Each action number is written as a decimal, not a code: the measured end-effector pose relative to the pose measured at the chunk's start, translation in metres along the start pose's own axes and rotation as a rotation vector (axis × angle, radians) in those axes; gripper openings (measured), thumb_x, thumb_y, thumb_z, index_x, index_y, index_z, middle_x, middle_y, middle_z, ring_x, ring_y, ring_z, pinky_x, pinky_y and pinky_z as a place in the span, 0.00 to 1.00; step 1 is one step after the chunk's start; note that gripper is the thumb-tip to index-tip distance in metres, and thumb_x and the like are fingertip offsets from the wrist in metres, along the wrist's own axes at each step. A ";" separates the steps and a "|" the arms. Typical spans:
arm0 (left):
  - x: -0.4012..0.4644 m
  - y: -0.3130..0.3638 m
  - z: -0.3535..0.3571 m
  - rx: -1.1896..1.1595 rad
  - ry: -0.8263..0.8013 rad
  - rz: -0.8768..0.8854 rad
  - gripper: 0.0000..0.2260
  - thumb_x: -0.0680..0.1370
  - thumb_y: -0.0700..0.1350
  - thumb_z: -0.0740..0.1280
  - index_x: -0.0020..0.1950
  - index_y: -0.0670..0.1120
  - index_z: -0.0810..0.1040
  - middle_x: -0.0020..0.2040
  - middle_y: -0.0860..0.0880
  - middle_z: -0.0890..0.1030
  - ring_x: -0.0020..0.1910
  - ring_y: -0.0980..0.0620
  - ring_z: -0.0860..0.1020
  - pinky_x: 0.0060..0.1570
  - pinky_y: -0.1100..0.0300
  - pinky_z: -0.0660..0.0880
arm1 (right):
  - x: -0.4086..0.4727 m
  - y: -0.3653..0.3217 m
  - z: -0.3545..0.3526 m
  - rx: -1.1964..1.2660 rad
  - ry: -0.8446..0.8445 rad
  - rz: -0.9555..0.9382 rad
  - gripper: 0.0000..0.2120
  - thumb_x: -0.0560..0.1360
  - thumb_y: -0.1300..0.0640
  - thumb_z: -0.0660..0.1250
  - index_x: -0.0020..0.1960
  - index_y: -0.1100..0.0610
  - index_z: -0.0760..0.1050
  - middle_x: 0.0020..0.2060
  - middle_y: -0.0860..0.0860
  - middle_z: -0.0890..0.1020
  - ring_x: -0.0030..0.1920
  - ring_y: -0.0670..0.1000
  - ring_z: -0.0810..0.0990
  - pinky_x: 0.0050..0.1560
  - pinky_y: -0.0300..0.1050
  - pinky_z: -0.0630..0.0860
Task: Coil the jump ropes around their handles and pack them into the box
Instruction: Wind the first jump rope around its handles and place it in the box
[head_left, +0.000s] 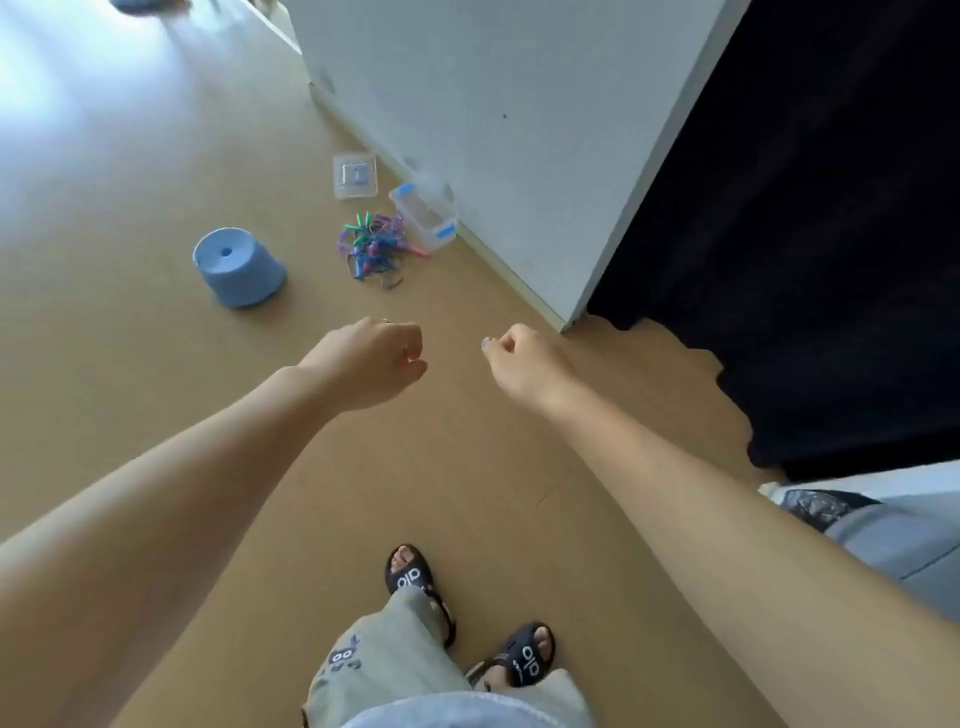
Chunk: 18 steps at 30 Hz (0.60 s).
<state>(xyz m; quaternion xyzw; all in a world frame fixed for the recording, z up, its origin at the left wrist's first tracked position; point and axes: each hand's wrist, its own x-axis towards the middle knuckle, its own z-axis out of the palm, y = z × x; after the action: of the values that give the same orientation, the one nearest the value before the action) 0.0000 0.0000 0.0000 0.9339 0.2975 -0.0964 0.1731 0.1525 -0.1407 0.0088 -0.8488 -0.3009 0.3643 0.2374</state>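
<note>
While the person stands on a tan floor (130, 364), both bare arms reach forward and neither hand carries anything. Far left, an overturned blue tub (238, 269) rests base-up on the floor, a small hole in the centre of its base. To its right and nearer the camera, the left hand (371, 364) hangs in mid-air, back uppermost, its fingers curled into a loose fist with the thumb laid against them; nothing is visible inside the fist. Beyond it, a tangled heap of jump ropes (376, 247), purple, green, pink and blue, lies uncoiled on the floor, well apart from both hands. Behind the heap lies a clear lid (355, 175), flat on the floor. Just right of the heap, and seemingly touching its edge, stands the clear box (423, 215) with blue clips, open-topped, close against the foot of a white wall (493, 104); whether it holds anything cannot be told. Further right, the right hand (519, 356) hovers level with the left, fingers likewise curled inward and gripping nothing. Below, two feet in black sandals (524, 657) stand on the floor. At far right, a dark curtain (805, 208) falls to the floor.
</note>
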 end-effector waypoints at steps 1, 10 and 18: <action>-0.001 -0.017 -0.005 0.005 -0.010 -0.030 0.05 0.77 0.55 0.63 0.44 0.56 0.72 0.43 0.53 0.77 0.43 0.45 0.76 0.39 0.57 0.71 | 0.011 -0.014 0.011 -0.027 -0.019 -0.008 0.14 0.81 0.44 0.56 0.44 0.53 0.67 0.43 0.50 0.77 0.45 0.54 0.75 0.42 0.46 0.68; 0.025 -0.153 -0.046 -0.031 -0.028 -0.187 0.06 0.77 0.49 0.62 0.39 0.53 0.69 0.40 0.51 0.74 0.40 0.44 0.75 0.34 0.58 0.68 | 0.099 -0.140 0.085 -0.153 -0.118 -0.056 0.14 0.82 0.46 0.57 0.48 0.55 0.70 0.48 0.52 0.79 0.46 0.55 0.77 0.43 0.47 0.71; 0.099 -0.231 -0.071 -0.094 -0.147 -0.259 0.11 0.79 0.55 0.60 0.57 0.53 0.73 0.52 0.51 0.77 0.50 0.46 0.77 0.48 0.53 0.77 | 0.204 -0.209 0.106 -0.123 -0.213 -0.047 0.14 0.81 0.45 0.58 0.49 0.56 0.70 0.51 0.52 0.78 0.44 0.53 0.76 0.41 0.45 0.72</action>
<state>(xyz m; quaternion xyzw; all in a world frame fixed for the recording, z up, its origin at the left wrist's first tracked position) -0.0512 0.2549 -0.0242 0.8690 0.4065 -0.1717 0.2241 0.1140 0.1662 -0.0239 -0.8109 -0.3661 0.4277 0.1598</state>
